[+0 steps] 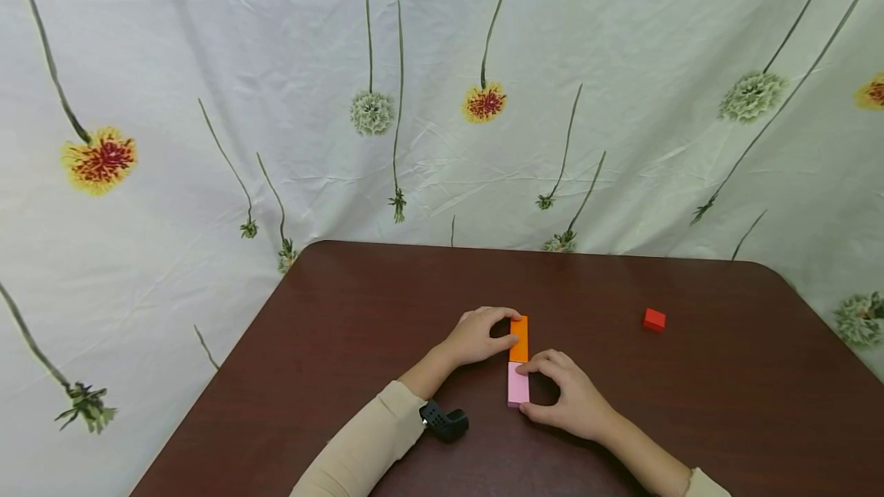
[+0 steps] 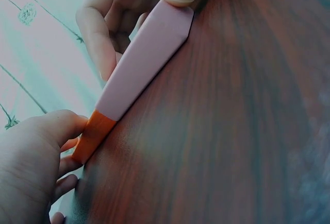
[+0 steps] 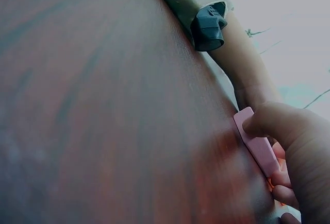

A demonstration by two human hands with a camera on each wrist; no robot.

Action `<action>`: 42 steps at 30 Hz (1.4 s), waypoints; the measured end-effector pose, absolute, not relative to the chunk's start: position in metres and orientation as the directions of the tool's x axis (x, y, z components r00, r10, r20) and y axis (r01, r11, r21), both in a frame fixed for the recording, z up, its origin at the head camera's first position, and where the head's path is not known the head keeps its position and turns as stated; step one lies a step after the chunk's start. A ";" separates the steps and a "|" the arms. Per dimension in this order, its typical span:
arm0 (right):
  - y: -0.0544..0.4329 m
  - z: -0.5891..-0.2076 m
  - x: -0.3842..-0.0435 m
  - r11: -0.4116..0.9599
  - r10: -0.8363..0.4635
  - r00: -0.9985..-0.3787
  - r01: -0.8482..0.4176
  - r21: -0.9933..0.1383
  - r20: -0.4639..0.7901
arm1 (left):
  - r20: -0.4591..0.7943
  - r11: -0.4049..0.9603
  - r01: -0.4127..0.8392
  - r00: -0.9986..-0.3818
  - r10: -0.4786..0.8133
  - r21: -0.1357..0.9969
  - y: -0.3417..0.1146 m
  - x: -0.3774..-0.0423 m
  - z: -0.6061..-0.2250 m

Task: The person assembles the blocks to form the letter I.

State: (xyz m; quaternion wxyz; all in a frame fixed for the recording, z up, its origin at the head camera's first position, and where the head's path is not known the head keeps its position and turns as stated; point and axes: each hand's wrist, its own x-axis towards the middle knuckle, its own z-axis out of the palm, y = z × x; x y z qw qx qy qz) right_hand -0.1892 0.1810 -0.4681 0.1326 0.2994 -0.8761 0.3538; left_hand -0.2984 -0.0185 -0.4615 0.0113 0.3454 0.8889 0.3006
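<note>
Two blocks lie on the dark table in one line, end to end and touching. The orange block (image 1: 520,343) is the farther one, and my left hand (image 1: 478,337) grips it with thumb and forefinger from its left. Nearer to me is the pink block (image 1: 517,386); my right hand (image 1: 575,399) pinches it from the right, thumb at the near end and forefinger by the far end. In the left wrist view the pink block (image 2: 147,56) meets the orange block (image 2: 94,136) end to end. Orange is mostly hidden behind fingers in the right wrist view.
A small red block (image 1: 654,320) sits apart, farther back on the right of the brown table (image 1: 387,290). A flower-printed cloth (image 1: 442,152) hangs behind the table's far edge. A black device (image 1: 445,422) is strapped at the left wrist.
</note>
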 end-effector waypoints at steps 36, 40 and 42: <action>0.181 -0.469 -0.190 0.587 -0.414 -0.801 -0.598 -0.546 0.433 | 0.254 0.523 0.616 -0.755 0.604 0.588 -0.018 -0.294 -0.455; 0.181 -0.470 -0.190 0.587 -0.409 -0.801 -0.598 -0.546 0.438 | 0.283 0.497 0.643 -0.734 0.618 0.583 -0.020 -0.289 -0.453; 0.180 -0.470 -0.190 0.588 -0.410 -0.804 -0.594 -0.550 0.431 | 0.292 0.484 0.652 -0.724 0.624 0.583 -0.023 -0.285 -0.452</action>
